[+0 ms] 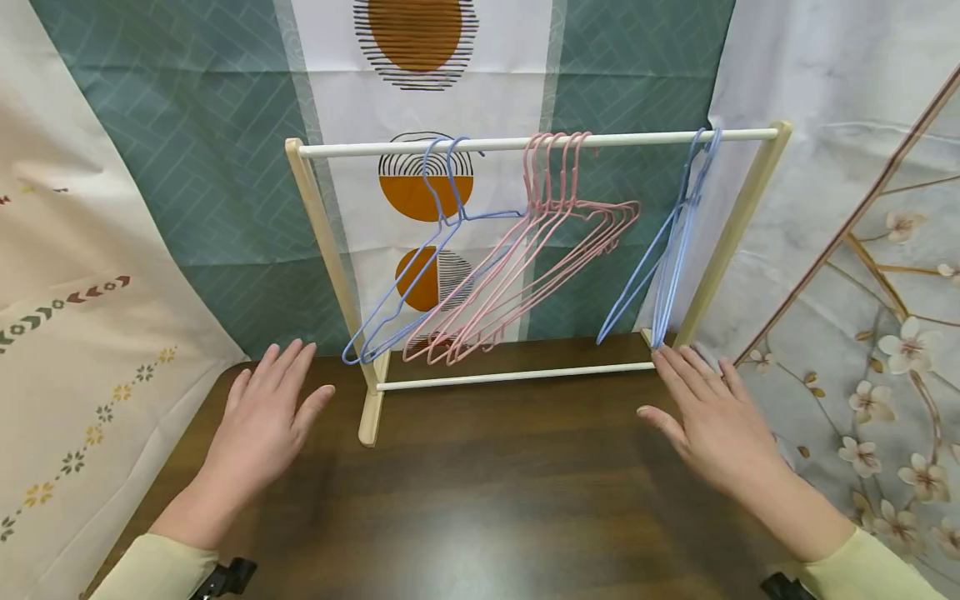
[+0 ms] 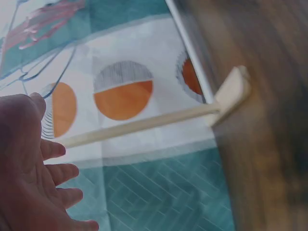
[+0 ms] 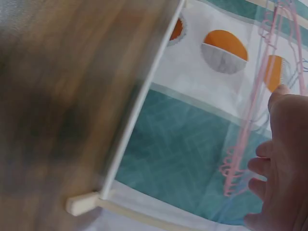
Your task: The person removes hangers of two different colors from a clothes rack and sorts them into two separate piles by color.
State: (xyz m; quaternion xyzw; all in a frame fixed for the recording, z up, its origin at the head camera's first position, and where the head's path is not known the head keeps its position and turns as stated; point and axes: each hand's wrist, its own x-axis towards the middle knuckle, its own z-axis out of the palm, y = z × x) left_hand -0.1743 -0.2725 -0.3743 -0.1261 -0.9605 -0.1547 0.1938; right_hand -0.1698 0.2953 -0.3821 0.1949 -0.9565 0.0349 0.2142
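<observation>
A small rack with wooden end posts and a white top rail [image 1: 360, 150] holds several hangers. Two blue hangers [image 1: 491, 215] hang toward its left, several pink hangers [image 1: 551, 206] crowd around the middle, and more blue hangers [image 1: 694, 200] hang by the right post. My left hand [image 1: 258, 421] is held out left of the rack's left foot [image 1: 371, 421], fingers straight, thumb apart, gripping nothing. On the other side my right hand [image 1: 716, 425] is likewise spread and holds nothing; its fingertips overlap the lower end of the right blue hangers in the head view.
The rack stands at the back of a dark wooden table [image 1: 480, 483], with a white lower rail [image 1: 517, 377] near the tabletop. Behind it hangs a green and white patterned cloth [image 1: 637, 83]. Patterned fabric covers the left [image 1: 90, 250] and right [image 1: 840, 275] sides.
</observation>
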